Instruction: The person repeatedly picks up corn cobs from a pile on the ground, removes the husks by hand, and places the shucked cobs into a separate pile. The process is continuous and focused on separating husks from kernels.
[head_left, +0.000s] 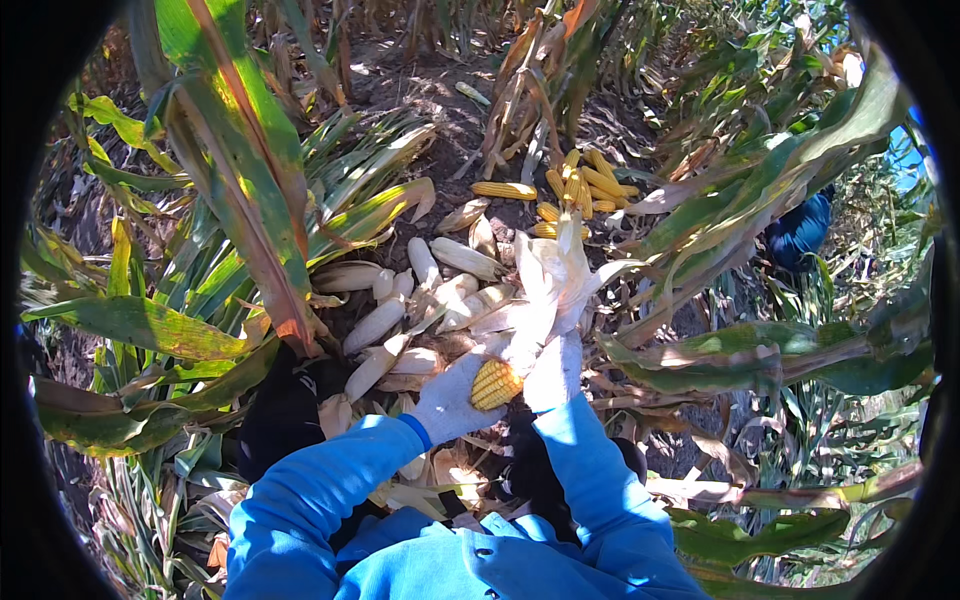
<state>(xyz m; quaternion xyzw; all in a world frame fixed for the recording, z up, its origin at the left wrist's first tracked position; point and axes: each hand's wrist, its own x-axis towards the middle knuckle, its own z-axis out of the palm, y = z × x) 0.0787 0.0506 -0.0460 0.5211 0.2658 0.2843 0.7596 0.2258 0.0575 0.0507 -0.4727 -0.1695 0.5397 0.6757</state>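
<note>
My left hand (451, 399), in a white work glove with a blue cuff, is closed around a yellow ear of corn (496, 385). Close beside it on the right is my right hand (553, 373), also gloved, holding pale dry corn husks (559, 289) that spread upward from its fingers. The husks and the ear meet between the hands; whether they are still joined cannot be told. Ears in pale husks (375, 326) lie heaped on the ground just beyond my left hand. Farther out, past the husks, is a pile of bare yellow ears (600, 182), with one ear (504, 190) to its left.
Long green and brown corn leaves (247, 172) hang at the left, and more (750, 202) lean in from the right. Dry stalks (525, 97) stand beyond the pile. A person in dark blue clothing (801, 229) is partly hidden behind leaves at the right.
</note>
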